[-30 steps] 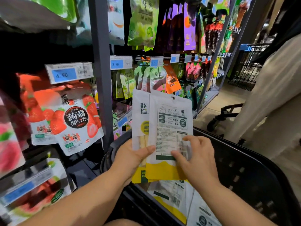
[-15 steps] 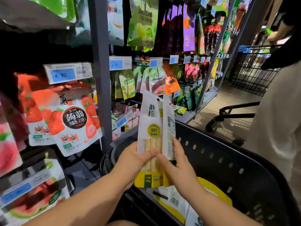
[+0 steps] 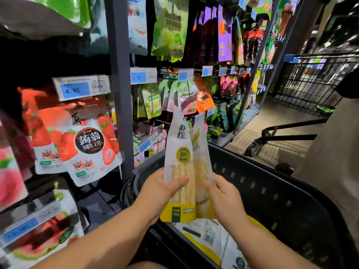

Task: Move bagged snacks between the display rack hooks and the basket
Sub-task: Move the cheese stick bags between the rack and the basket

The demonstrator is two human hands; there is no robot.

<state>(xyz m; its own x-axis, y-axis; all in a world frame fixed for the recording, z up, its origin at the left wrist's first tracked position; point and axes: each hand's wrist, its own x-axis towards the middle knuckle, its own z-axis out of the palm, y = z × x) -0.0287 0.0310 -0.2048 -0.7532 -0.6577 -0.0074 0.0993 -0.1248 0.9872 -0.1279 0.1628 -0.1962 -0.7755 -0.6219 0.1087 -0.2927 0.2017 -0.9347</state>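
Several spare bags flat on basket floor, near edge. Above near-left rim: left hand grips front bag, thumb across clear window; right hand curled round rear bag edge. Both upright, fanned apart, probably for hooking singly. Beyond: display rack, hung pouches.

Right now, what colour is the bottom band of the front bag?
Yellow band on the front bag, clearest in the head view.
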